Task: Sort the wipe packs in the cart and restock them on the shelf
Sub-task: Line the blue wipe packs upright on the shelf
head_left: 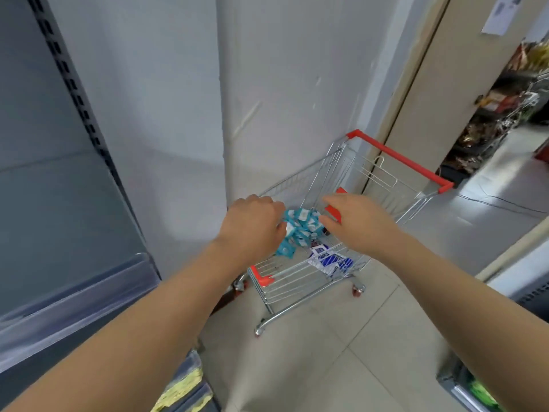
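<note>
Teal wipe packs [300, 223]: small teal sachets with white label patches, bunched in a loose cluster over the cart's middle; a few dangle at the cluster's 7 o'clock.
Blue-white wipe packs [329, 259]: flat, dark blue on white, on the cart floor at 5 o'clock of the teal cluster.
Left grip [252, 224]: fingers curled round the cluster from 9 o'clock.
Right grip [358, 219]: touches the cluster from 3 o'clock; fingertips hidden, cannot tell whether pinching.
Cart [399, 157]: wire, red handle.
Shelf [59, 209]: grey, at 9 o'clock of the cart.
</note>
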Tool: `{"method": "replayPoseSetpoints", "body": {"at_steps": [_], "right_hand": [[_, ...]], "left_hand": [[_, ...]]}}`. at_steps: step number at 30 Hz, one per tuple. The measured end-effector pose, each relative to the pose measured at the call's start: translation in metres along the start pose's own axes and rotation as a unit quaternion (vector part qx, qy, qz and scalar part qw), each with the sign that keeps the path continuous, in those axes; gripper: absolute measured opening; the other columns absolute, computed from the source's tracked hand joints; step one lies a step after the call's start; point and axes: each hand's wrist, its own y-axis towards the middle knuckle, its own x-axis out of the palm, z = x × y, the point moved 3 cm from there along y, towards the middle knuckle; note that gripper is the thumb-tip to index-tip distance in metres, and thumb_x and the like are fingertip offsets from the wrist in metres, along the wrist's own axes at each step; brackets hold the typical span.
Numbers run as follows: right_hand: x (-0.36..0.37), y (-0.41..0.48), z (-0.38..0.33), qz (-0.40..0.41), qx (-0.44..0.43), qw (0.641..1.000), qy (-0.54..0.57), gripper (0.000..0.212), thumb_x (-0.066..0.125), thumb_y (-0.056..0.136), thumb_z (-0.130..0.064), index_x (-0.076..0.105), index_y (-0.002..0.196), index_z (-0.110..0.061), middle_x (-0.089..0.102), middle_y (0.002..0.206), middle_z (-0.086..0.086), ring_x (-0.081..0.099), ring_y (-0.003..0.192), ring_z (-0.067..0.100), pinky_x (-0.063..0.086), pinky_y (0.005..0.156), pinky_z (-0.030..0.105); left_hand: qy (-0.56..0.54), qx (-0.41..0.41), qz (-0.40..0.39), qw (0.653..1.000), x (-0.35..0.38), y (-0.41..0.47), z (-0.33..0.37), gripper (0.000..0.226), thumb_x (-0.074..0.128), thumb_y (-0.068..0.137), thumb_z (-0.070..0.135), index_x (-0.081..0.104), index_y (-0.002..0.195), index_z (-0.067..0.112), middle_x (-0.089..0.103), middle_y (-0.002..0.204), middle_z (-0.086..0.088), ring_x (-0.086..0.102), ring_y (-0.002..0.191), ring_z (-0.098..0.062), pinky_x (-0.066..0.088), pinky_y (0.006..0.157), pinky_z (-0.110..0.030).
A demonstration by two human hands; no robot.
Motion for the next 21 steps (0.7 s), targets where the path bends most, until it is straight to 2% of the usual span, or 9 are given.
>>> {"method": "replayPoseSetpoints", "body": {"at_steps": [4, 6, 10, 15, 18, 21], "right_hand": [[0.026, 0.045, 0.062, -0.016, 0.023, 1.0, -0.006, 0.031, 0.045, 0.096, -0.04, 0.057, 0.119, -0.023, 0.066, 0.109, 0.003, 0.059, 0.092, 0.021, 0.051, 0.076, 0.034], [0.039, 0.072, 0.09, -0.03, 0.029, 0.999, -0.005, 0.033, 0.045, 0.097, -0.039, 0.055, 0.124, -0.024, 0.065, 0.113, 0.003, 0.058, 0.093, 0.02, 0.05, 0.077, 0.034], [0.066, 0.125, 0.143, -0.078, 0.05, 0.996, 0.001, 0.035, 0.044, 0.098, -0.037, 0.055, 0.125, -0.019, 0.064, 0.118, 0.003, 0.06, 0.101, 0.021, 0.053, 0.085, 0.038], [0.12, 0.179, 0.206, -0.127, 0.069, 0.989, 0.029, 0.035, 0.043, 0.097, -0.036, 0.057, 0.125, -0.021, 0.065, 0.111, 0.002, 0.06, 0.095, 0.02, 0.054, 0.081, 0.037], [0.164, 0.209, 0.243, -0.167, 0.069, 0.983, 0.037, 0.028, 0.042, 0.097, -0.036, 0.058, 0.112, -0.019, 0.063, 0.098, 0.002, 0.06, 0.089, 0.021, 0.054, 0.077, 0.038], [0.213, 0.242, 0.281, -0.205, 0.041, 0.977, 0.041, 0.029, 0.043, 0.097, -0.036, 0.058, 0.114, -0.019, 0.063, 0.105, 0.004, 0.061, 0.096, 0.024, 0.053, 0.082, 0.041]], "left_hand": [[-0.011, 0.005, -0.033, 0.999, 0.055, 0.073, 0.017, 0.034, 0.04, 0.097, 0.036, 0.058, 0.121, 0.02, 0.063, 0.111, -0.003, 0.057, 0.101, -0.024, 0.044, 0.082, -0.035], [-0.015, 0.003, -0.045, 0.999, 0.082, 0.112, 0.02, 0.032, 0.04, 0.096, 0.035, 0.058, 0.118, 0.021, 0.063, 0.108, -0.003, 0.057, 0.099, -0.023, 0.042, 0.079, -0.034], [-0.032, -0.016, -0.095, 0.995, 0.134, 0.182, 0.023, 0.031, 0.042, 0.096, 0.035, 0.06, 0.115, 0.02, 0.064, 0.106, -0.002, 0.059, 0.096, -0.023, 0.046, 0.08, -0.034], [-0.035, -0.03, -0.161, 0.986, 0.202, 0.245, 0.025, 0.03, 0.041, 0.096, 0.036, 0.06, 0.112, 0.02, 0.064, 0.101, -0.002, 0.06, 0.092, -0.022, 0.049, 0.076, -0.035], [-0.039, -0.042, -0.196, 0.979, 0.252, 0.274, 0.024, 0.031, 0.041, 0.096, 0.036, 0.06, 0.113, 0.019, 0.064, 0.103, -0.003, 0.06, 0.094, -0.024, 0.05, 0.078, -0.035], [-0.039, -0.058, -0.232, 0.97, 0.311, 0.299, 0.026, 0.029, 0.04, 0.096, 0.034, 0.06, 0.108, 0.016, 0.063, 0.099, -0.003, 0.06, 0.091, -0.024, 0.05, 0.078, -0.036]]}}
